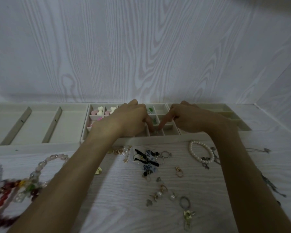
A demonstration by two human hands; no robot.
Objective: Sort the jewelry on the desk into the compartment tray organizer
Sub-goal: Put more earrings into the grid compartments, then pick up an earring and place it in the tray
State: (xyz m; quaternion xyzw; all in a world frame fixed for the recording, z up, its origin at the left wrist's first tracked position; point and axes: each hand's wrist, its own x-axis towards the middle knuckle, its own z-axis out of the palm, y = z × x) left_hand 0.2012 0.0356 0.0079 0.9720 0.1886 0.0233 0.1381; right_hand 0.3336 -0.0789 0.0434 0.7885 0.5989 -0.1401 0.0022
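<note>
1. Both hands are down at the front row of the small-grid tray organizer [172, 127]. The left hand [129, 120] has its fingers curled down into a front compartment, and the fingertips seem to pinch something tiny and shiny there, too small to say what.
2. The right hand [190, 118] has its index finger [161, 126] stretched down into that same spot, other fingers curled in. Can't tell if it's actually holding anything.
3. Back-left cells of that tray hold pink and white charms [100, 111], and green beads [150, 110] sit in the cells just behind the hands.
4. A wider tray [40, 125] with long slots sits to the left.
5. On the desk [124, 207] in front: a pearl bracelet [201, 153] to the right, a tangle of earrings and rings [151, 158] in the middle, and beaded bracelets [15, 187] on the left, partly blurred.
</note>
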